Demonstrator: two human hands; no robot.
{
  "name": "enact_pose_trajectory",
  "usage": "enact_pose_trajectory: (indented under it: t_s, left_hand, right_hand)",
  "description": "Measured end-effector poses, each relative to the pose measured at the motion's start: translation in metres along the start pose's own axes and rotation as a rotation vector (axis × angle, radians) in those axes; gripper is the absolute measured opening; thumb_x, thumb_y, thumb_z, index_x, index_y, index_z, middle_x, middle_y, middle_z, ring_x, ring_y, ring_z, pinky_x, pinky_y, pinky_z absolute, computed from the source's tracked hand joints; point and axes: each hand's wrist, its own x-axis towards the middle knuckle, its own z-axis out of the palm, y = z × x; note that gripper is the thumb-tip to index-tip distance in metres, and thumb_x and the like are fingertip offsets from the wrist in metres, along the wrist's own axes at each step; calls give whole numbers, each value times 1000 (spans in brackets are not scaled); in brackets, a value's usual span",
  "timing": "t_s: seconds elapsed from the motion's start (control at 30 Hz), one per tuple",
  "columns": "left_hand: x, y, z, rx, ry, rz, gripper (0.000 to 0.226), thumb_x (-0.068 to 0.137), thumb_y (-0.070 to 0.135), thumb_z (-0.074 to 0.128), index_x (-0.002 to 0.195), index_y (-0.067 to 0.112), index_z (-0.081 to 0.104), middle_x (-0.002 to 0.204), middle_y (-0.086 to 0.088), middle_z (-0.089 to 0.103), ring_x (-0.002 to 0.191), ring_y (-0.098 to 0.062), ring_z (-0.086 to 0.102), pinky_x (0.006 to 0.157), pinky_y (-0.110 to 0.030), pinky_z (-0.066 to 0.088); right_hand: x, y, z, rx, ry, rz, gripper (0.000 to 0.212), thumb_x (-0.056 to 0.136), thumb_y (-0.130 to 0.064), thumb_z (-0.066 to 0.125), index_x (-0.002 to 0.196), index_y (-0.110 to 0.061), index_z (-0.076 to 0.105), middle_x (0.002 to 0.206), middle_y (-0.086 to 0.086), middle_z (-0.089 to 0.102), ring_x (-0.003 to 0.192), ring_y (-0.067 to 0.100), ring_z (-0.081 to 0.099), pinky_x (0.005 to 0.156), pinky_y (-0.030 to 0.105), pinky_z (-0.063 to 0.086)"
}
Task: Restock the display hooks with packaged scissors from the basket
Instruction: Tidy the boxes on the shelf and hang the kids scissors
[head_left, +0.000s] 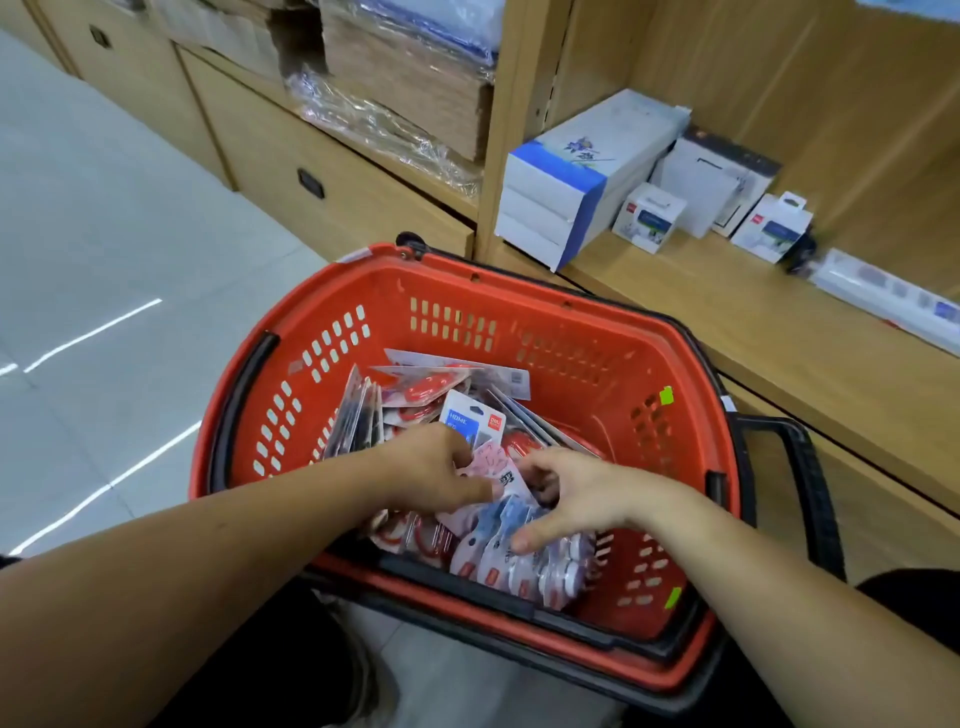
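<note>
Red basket of packaged scissors beside wooden shelf with boxes

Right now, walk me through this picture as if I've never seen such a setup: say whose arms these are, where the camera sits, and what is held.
There is no machine: these are a person's bare arms, filmed by one wide camera worn on the head, looking down. A red basket sits before a wooden shelf bearing white boxes. The basket holds packaged scissors. The left hand pinches a pink pack; the right hand curls its fingers into the pile, grip unclear.
</note>
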Motion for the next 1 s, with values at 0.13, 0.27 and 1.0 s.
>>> enact_pose_trajectory:
  t_s: [0.13, 0.27, 1.0]
  left_hand:
    - [0, 18, 10, 15, -111, 15, 99, 87, 61, 75, 161, 13, 30, 160, -8, 45, 137, -28, 54, 107, -34, 47]
    - [-1, 22, 7, 67, -61, 7, 93, 81, 63, 80, 152, 17, 41, 148, -4, 55, 127, -26, 58, 103, -36, 51]
    - [-10, 17, -19, -418, 188, 91, 13, 103, 23, 64, 98, 12, 61, 88, -13, 74, 53, -5, 54, 52, -22, 42]
  right_hand:
    - [-10, 7, -4, -212, -166, 20, 138, 57, -48, 103, 165, -34, 18, 162, -10, 30, 148, 13, 37, 121, 27, 34]
    - [-8, 22, 8, -258, -72, 53, 123, 61, -32, 103, 154, -39, 23, 141, -1, 59, 123, 22, 60, 104, 34, 49]
    - [-18, 23, -9, 363, 174, -212, 68, 77, -52, 92, 135, -32, 63, 128, -16, 73, 120, 5, 69, 104, 37, 55]
